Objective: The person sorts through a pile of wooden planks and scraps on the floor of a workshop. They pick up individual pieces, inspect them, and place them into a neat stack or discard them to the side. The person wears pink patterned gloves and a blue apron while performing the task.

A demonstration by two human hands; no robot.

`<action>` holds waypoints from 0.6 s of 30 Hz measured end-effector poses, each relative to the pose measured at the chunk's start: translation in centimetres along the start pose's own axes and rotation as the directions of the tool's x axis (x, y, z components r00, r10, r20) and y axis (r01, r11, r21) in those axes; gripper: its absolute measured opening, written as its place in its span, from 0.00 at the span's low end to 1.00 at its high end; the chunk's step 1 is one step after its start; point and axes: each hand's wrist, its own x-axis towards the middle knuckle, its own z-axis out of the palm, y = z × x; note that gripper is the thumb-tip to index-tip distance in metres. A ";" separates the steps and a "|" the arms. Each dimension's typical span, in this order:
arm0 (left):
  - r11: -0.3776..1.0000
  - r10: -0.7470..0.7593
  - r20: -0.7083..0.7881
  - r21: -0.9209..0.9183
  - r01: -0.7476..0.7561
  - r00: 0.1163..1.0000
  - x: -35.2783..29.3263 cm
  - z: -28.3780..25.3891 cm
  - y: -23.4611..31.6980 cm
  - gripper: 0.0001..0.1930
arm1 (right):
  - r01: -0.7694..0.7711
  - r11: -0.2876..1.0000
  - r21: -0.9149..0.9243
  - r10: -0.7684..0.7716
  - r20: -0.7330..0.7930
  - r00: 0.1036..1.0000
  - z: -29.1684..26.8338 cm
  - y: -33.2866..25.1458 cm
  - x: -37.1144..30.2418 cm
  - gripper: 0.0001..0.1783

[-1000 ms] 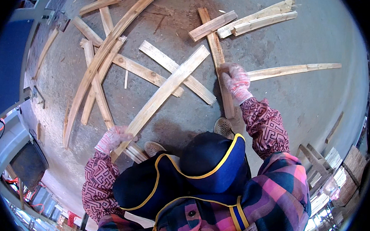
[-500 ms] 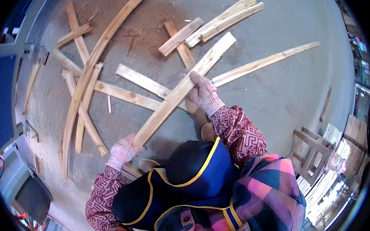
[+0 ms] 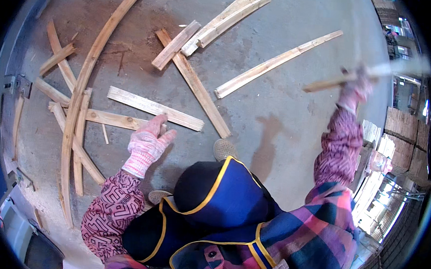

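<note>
My right hand point(image 3: 357, 88), in a pink-and-white knit glove, is closed round a wooden plank point(image 3: 320, 85) out at the far right. Plank and hand are smeared by motion. My left hand point(image 3: 149, 143), gloved alike, has its thumb and fingers apart and holds nothing. Its fingertips overlap the right end of a flat plank point(image 3: 116, 119) on the floor; whether they touch it I cannot tell. Just beyond them lies a pale plank point(image 3: 153, 108). Further off, a longer brown plank point(image 3: 200, 95) slants toward my shoe point(image 3: 225, 148).
A long curved-looking board point(image 3: 89, 74) crosses several strips on the left. Short planks point(image 3: 235, 21) lie at the far middle, and a lone strip point(image 3: 277, 63) right of them. Stacked timber point(image 3: 402, 126) stands at the right edge. A grey machine point(image 3: 18, 231) is at lower left.
My left hand has let go of the plank and moved forward, fingers spread. My right hand has swung the plank off to the far right. The view has shifted too.
</note>
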 end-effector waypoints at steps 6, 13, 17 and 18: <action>0.936 0.179 0.306 0.238 -0.258 0.935 0.7 0.7 2.7 0.32 | 0.086 0.136 -0.987 0.707 0.158 0.689 -20.1 19.4 -18.7 0.27; 0.974 0.046 0.118 0.217 -0.071 0.992 -1.4 0.6 0.4 0.29 | -0.579 0.534 -0.616 0.724 -0.020 0.690 -10.8 10.5 -15.1 0.11; 0.987 0.060 0.073 0.144 -0.070 0.996 -2.0 2.2 -0.9 0.28 | -0.293 0.947 -0.130 0.274 -0.147 0.950 -11.5 8.4 -4.1 0.17; 0.993 0.017 0.091 0.119 -0.028 0.996 -2.4 2.2 -1.1 0.28 | -0.207 0.970 -0.129 0.177 -0.212 0.961 -10.3 8.4 -4.2 0.17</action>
